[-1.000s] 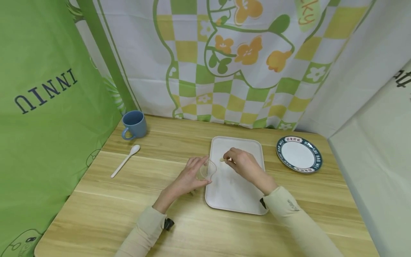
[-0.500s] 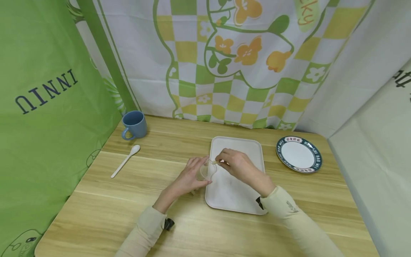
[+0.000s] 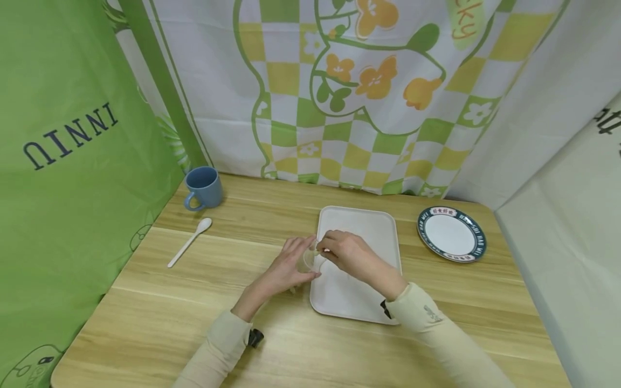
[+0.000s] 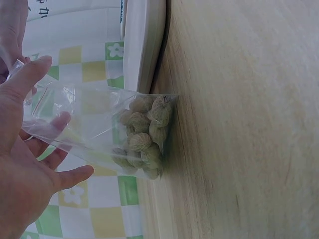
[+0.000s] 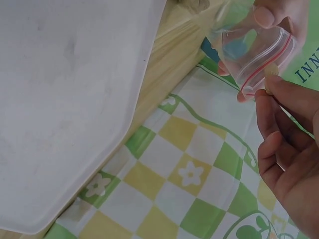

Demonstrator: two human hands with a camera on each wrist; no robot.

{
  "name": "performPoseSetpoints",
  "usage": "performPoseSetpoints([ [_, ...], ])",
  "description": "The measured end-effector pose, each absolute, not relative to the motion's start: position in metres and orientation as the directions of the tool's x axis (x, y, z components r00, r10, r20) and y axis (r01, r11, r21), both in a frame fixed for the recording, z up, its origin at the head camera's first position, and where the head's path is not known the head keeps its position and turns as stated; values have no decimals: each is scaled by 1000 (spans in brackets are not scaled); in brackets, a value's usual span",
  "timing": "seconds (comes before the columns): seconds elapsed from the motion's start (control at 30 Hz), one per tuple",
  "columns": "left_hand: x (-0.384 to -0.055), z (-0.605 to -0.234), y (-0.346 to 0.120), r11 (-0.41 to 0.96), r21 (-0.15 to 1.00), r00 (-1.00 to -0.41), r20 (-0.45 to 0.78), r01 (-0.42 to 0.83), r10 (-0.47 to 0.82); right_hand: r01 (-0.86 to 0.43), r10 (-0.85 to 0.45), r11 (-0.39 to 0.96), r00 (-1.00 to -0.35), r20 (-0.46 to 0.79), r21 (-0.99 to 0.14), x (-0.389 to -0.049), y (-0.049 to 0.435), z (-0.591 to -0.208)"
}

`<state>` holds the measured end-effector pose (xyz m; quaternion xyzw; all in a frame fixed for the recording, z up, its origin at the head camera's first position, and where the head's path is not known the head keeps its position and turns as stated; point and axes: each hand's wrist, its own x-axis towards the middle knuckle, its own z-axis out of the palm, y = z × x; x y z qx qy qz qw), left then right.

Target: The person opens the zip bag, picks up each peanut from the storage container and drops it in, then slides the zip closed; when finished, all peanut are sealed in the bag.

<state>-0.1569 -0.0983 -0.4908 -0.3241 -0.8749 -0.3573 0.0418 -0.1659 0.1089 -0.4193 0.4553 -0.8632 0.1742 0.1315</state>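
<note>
My left hand holds a clear zip bag by its mouth, fingers and thumb spread round the opening. Several peanuts in their shells fill the bottom of the bag, which rests on the table in the left wrist view. At the bag's mouth my right hand pinches a pale peanut between thumb and forefinger, close to the red zip line. In the head view the fingers hide most of this peanut. Both hands meet over the left edge of a white tray.
A blue mug stands at the back left, with a white spoon in front of it. To the right of the tray lies a plate with a dark green patterned rim. Fabric curtains hang behind the wooden table.
My right hand has moved left from over the tray to the bag's mouth, carrying the peanut. My left hand has stayed nearly still with the bag.
</note>
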Motion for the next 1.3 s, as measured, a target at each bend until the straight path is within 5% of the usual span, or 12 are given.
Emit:
performPoseSetpoints([
  [0.5,-157,-491,-98,528,599,-781,303,601,545,-824,-760,543,-565,321,-164,-163,103,-426],
  [0.8,-157,-490,-98,537,591,-784,310,602,538,-817,-710,552,-566,418,-169,-162,107,-421],
  [1.3,-158,-491,-98,575,581,-816,388,577,428,-691,-532,670,-701,475,-270,-147,103,-433],
])
